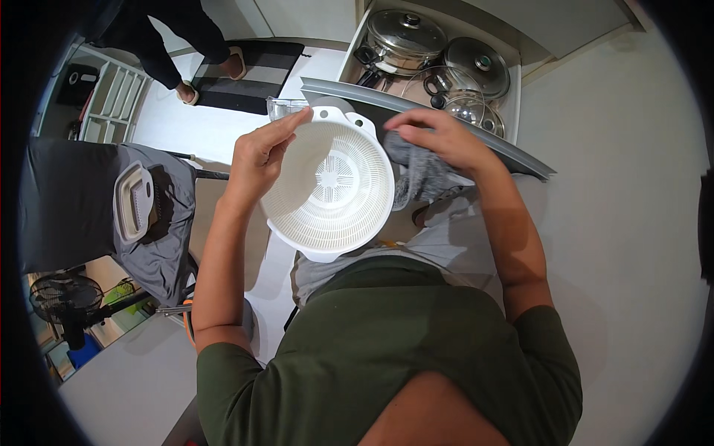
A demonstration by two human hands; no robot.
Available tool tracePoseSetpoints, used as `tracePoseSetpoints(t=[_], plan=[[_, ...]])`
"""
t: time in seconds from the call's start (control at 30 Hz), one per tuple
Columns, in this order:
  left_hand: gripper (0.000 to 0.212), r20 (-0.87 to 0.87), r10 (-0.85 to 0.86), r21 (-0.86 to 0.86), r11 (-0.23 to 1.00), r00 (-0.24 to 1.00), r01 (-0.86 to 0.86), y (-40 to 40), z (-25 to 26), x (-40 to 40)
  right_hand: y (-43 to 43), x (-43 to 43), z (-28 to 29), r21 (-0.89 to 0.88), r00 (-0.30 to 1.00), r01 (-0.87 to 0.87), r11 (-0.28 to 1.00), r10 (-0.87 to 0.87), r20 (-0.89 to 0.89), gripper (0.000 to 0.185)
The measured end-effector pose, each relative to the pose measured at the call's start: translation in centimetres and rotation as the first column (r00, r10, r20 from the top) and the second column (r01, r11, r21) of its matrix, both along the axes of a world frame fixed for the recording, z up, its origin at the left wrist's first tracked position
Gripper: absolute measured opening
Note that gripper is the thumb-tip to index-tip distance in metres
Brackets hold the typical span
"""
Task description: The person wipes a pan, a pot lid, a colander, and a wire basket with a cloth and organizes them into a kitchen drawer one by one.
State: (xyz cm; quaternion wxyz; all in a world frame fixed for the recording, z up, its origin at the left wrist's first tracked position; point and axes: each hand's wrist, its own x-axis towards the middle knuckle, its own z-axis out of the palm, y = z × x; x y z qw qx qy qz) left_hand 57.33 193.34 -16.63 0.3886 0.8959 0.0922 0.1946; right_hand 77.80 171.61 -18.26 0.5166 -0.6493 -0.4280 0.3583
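Note:
A round white plastic colander point(346, 217) with holed tabs at its rim is in front of my torso, its slotted inside facing up. My left hand point(265, 148) grips its upper left rim. A grey fluffy cloth point(421, 173) hangs from my right hand point(438, 136), just right of the colander. The right thumb and fingers are bent over the cloth's top. Beyond the colander, a clear container point(283, 107) shows in part beside my left fingertips. What lies under the colander is hidden.
An open drawer point(429, 106) ahead holds lidded steel pots point(407, 42) and glass lids. Another person's legs point(162, 50) stand on a striped mat point(245, 78) at upper left. A collapsible basket point(134, 203) rests on grey fabric at left, above a black fan point(66, 298).

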Motion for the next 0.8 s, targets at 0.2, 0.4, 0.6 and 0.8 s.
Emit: tracePoseSetpoints(t=[0.2, 0.4, 0.6, 0.8], plan=[[0.052, -0.001, -0.146, 0.164, 0.976, 0.989, 0.144, -0.2, 1.6, 1.5, 4.4, 0.0, 0.1, 0.015, 0.953, -0.242, 0.970, 0.241, -0.184, 0.024], [0.050, -0.096, -0.253, 0.331, 0.904, 0.963, 0.271, 0.1, 1.4, 2.8, 5.6, 1.0, -0.2, -0.042, 0.935, -0.285, 0.958, 0.268, -0.232, 0.024], [0.055, -0.168, -0.130, 0.506, 0.839, 0.977, 0.198, -0.8, -0.2, 3.1, 4.7, 2.0, 0.2, -0.173, 0.942, -0.258, 0.950, 0.288, 0.175, 0.025], [0.055, -0.083, -0.107, 0.567, 0.812, 0.991, 0.135, -0.7, -1.0, 1.8, 1.3, -1.1, 3.9, -0.128, 0.625, -0.151, 0.980, 0.195, 0.756, 0.053]])
